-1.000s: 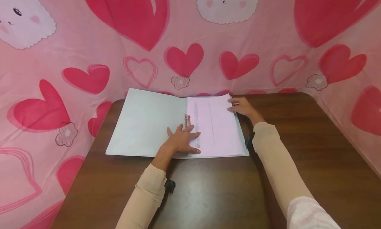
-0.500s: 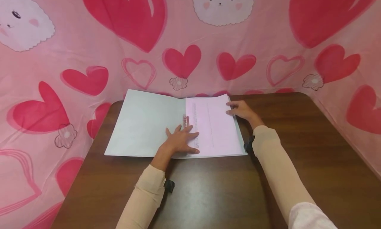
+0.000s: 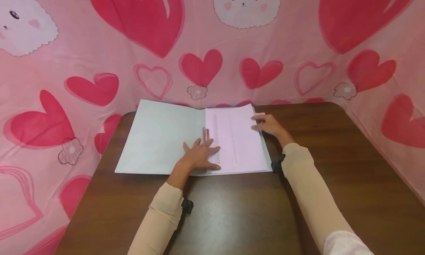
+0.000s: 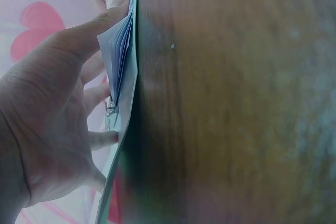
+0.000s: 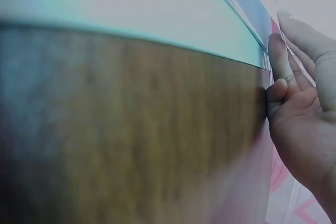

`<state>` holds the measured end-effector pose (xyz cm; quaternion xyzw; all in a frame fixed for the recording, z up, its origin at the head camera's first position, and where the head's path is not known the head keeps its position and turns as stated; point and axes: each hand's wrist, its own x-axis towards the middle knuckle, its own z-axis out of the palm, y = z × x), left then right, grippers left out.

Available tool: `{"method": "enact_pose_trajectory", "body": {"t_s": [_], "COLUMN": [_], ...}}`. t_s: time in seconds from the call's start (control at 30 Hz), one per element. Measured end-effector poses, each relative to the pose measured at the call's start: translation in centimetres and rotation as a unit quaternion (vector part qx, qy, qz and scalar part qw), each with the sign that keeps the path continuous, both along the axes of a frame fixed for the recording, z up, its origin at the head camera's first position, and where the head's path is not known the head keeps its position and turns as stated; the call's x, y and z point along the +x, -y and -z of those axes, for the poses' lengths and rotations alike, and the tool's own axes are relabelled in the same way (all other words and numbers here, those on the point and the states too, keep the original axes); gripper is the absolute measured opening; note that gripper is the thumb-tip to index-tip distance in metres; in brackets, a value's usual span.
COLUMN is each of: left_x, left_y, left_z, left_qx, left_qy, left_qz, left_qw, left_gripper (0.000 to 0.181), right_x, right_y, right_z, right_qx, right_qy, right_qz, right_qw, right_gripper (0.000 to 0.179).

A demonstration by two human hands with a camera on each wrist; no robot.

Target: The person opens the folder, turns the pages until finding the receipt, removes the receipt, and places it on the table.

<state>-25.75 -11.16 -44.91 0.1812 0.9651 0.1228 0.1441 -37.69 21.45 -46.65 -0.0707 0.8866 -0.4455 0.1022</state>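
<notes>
A pale green file folder (image 3: 159, 140) lies opened out on the table. On its right half rests a stack of white printed sheets (image 3: 244, 144), held at the spine by a metal and reddish clip (image 3: 206, 133). My left hand (image 3: 200, 155) rests with spread fingers over the spine and the sheets' left margin; in the left wrist view its thumb (image 4: 118, 6) lies on the fanned stack. With thumb and finger, my right hand (image 3: 270, 125) pinches the sheets' right edge near the far corner. The right wrist view shows paper between thumb (image 5: 302, 32) and finger (image 5: 278, 56).
The brown wooden table (image 3: 225, 214) extends in front of the folder and to its right. A pink cloth with hearts (image 3: 200, 69) hangs right behind the table's far edge. Dark wrist cameras (image 3: 187, 206) sit under both sleeves.
My right hand has slid slightly nearer along the sheets' right edge, and a bit of white paper now shows behind its fingers. The left hand has stayed in place on the folder.
</notes>
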Motion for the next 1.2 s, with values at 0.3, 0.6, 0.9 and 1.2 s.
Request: {"method": "enact_pose_trajectory", "body": {"t_s": [0.3, 0.6, 0.9, 1.2], "left_x": [-0.2, -0.3, -0.3, -0.1], "left_y": [0.0, 0.1, 0.1, 0.1], "left_z": [0.0, 0.1, 0.3, 0.1], "left_qx": [0.003, 0.001, 0.007, 0.01], "left_qy": [0.001, 0.0, -0.003, 0.001], "left_qz": [0.001, 0.006, 0.001, -0.002], "left_qw": [1.0, 1.0, 1.0, 1.0], "left_gripper": [0.083, 0.083, 0.083, 0.083], "right_x": [0.8, 1.7, 2.2, 3.0], "right_y": [0.1, 0.3, 0.0, -0.4], "right_z": [-0.3, -0.4, -0.1, -0.2], "right_qx": [0.001, 0.015, 0.01, -0.028], "right_qy": [0.003, 0.017, 0.013, 0.026], "right_qz": [-0.01, -0.001, 0.0, -0.005], "right_qw": [0.9999, 0.9997, 0.9999, 0.9992], "right_gripper": [0.054, 0.054, 0.053, 0.056]}}
